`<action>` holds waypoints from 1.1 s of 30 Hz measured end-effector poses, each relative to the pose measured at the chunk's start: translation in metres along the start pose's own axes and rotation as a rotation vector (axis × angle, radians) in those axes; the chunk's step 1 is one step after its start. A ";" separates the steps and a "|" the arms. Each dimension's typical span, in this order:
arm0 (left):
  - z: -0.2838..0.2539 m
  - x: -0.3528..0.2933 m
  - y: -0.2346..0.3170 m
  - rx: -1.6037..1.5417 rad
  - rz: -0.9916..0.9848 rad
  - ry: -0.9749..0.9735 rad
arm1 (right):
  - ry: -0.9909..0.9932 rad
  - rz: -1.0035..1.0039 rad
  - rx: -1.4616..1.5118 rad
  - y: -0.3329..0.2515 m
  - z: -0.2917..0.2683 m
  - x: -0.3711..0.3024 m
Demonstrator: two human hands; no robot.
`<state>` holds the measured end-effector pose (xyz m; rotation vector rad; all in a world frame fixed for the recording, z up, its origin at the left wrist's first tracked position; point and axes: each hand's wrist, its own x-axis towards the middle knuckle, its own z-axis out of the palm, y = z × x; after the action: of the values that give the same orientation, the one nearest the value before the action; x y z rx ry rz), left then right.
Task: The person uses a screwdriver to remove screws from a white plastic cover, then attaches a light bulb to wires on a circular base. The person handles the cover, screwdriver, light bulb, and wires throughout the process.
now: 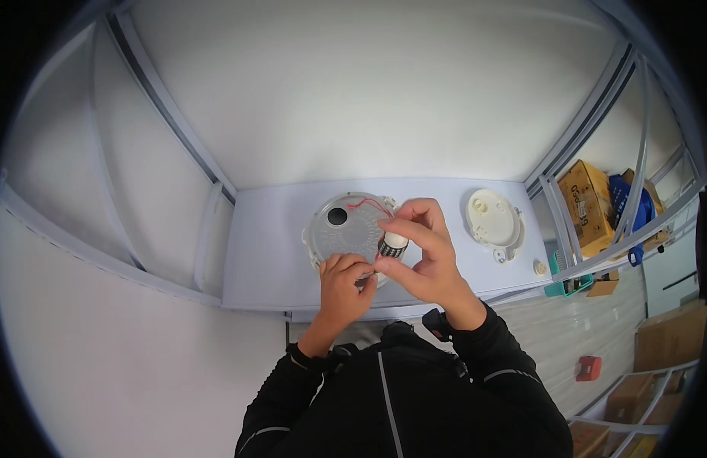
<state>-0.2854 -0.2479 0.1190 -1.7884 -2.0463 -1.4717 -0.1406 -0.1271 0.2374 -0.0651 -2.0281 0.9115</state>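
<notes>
- Work looks part done, I think: the grey round part (334,240) is open to view, and red wires (371,202) lie loose across its far side.
- The wires run toward the right hand (426,256), but fingers hide where they end, so I cannot tell if they are joined.
- That hand pinches a white tube (397,240) with a dark checked band, thumb on the near side and fingers on the far side. The tube is above the right side of the grey round part.
- The left hand (344,286) is curled at the near rim of the grey round part. I cannot tell if it is holding anything.
- A black disc (337,217) sits on the grey round part, toward its far left.
- The grey round part is about halfway along the table (265,244).
- A white round part (491,221) sits apart, near the table's far right corner; joining the two looks left to do.
- A small cream piece (539,267) is by the near right corner.
- Past the right edge are a yellow box (586,197) and a teal basket (554,289); neither blocks the hands.
</notes>
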 end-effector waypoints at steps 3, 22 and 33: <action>0.001 -0.002 -0.002 0.000 -0.005 -0.007 | -0.010 0.087 0.068 -0.001 0.001 -0.003; 0.001 -0.002 0.001 0.016 0.001 0.016 | 0.049 -0.067 0.019 0.000 0.005 -0.003; 0.001 0.000 0.001 0.007 0.007 0.019 | 0.084 0.072 0.256 0.016 0.011 -0.013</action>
<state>-0.2842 -0.2475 0.1189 -1.7699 -2.0322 -1.4724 -0.1453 -0.1268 0.2142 -0.0345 -1.8274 1.1870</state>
